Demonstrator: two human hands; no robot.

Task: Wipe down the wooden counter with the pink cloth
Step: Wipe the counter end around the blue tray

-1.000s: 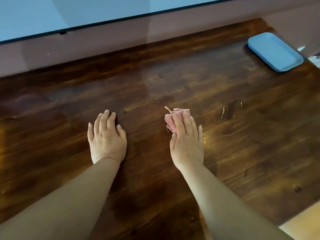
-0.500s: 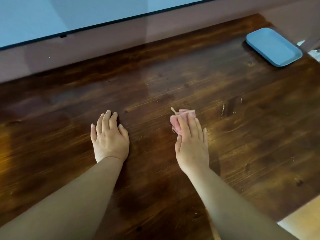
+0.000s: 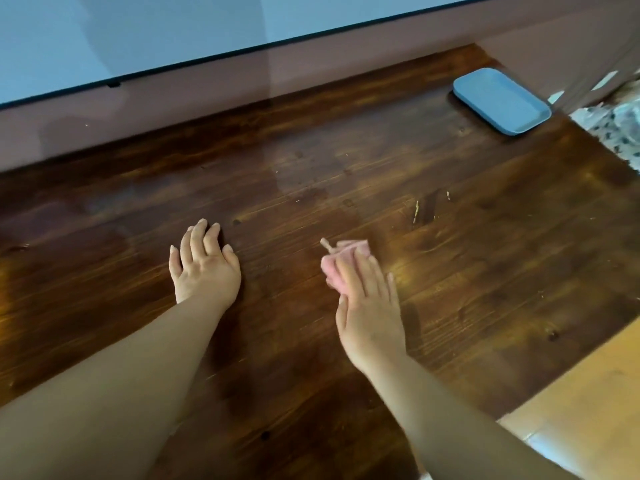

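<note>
— Forearms first: what is sitting nearest the camera?

— Two bare forearms are reaching forward over the wooden counter [image 3: 485,271], which is showing dark planks and a glossy sheen.

— Item: left hand?

— The left hand [image 3: 204,268] is lying palm down on the wood, fingers straight and close together, thumb slightly apart, holding nothing.

— Item: right hand?

— The right hand [image 3: 370,313] is pressing flat on the pink cloth [image 3: 337,268], its straight fingers [image 3: 363,271] lying over the fabric; the outline is blurring a little. Whether the thumb is tucking under the cloth, I cannot tell.

— Item: cloth, position?

— It is lying bunched on the counter under the right fingertips, near the middle of the surface, to the right of the left hand and apart from it. A small tab is sticking out at its far left corner.

— Anything beyond it?

— Pale specks [image 3: 416,211] are lying on the wood further out, to the right of the cloth.

— And at the back?

— A blue tray [image 3: 500,100] is sitting at the far right corner, well apart from both hands. Behind the counter a pinkish wall [image 3: 207,91] is running along the back edge.
</note>
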